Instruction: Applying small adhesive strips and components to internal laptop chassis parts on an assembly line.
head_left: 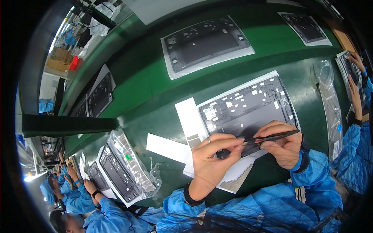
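Observation:
My right hand (pixel 283 146) grips a pair of black tweezers (pixel 281 134), their tips pointing left. The thumb and fingers of my left hand (pixel 213 155) are pinched together at those tips. What they pinch is too small to make out, and a dark piece shows under the fingers. Both hands are over the near edge of a dark flat device housing (pixel 248 123) dotted with small white patches, which lies on a white sheet. Below my hands, partly hidden, is a sheet of grey-brown adhesive pieces (pixel 237 181).
White paper strips (pixel 167 148) lie left of the housing. More housings rest on the green belt (pixel 208 42) beyond. Bagged sticker sheets lie at left (pixel 134 163) and right (pixel 329 112). Co-workers in blue sit on both sides; a co-worker's hands (pixel 354 93) are at far right.

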The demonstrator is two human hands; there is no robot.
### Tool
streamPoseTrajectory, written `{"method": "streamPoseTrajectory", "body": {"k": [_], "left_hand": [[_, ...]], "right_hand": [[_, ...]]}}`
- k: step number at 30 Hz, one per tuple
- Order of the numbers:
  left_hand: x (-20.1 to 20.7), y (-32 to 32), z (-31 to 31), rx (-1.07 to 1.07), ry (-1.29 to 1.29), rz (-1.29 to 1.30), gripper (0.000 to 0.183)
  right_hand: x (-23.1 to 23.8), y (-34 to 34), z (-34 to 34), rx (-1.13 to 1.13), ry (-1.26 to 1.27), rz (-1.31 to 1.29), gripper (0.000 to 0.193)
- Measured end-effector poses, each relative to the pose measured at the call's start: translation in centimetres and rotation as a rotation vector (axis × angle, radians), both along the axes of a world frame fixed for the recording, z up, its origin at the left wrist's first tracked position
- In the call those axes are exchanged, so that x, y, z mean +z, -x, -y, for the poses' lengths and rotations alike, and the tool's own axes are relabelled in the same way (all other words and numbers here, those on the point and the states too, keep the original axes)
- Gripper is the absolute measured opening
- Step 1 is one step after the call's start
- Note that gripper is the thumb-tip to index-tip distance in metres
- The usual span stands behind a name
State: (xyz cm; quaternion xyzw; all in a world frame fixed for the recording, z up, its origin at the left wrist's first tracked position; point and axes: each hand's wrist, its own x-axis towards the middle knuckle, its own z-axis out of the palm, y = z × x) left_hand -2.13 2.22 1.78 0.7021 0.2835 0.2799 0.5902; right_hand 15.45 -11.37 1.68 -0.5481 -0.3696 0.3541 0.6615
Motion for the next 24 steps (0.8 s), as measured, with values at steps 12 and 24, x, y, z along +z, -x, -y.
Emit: {"method": "streamPoseTrajectory", "body": {"k": [12,24], "left_hand": [[0.0,0.3,0.0,-0.033,0.172,-0.025,0.021],[0.4,0.1,0.2,-0.034,0.226,0.024,0.02]], "right_hand": [[0.0,-0.3,0.2,-0.048,-0.051,-0.113,0.025],[-0.2,-1.1,0.1,0.08,-0.147,0.204,0.029]]}}
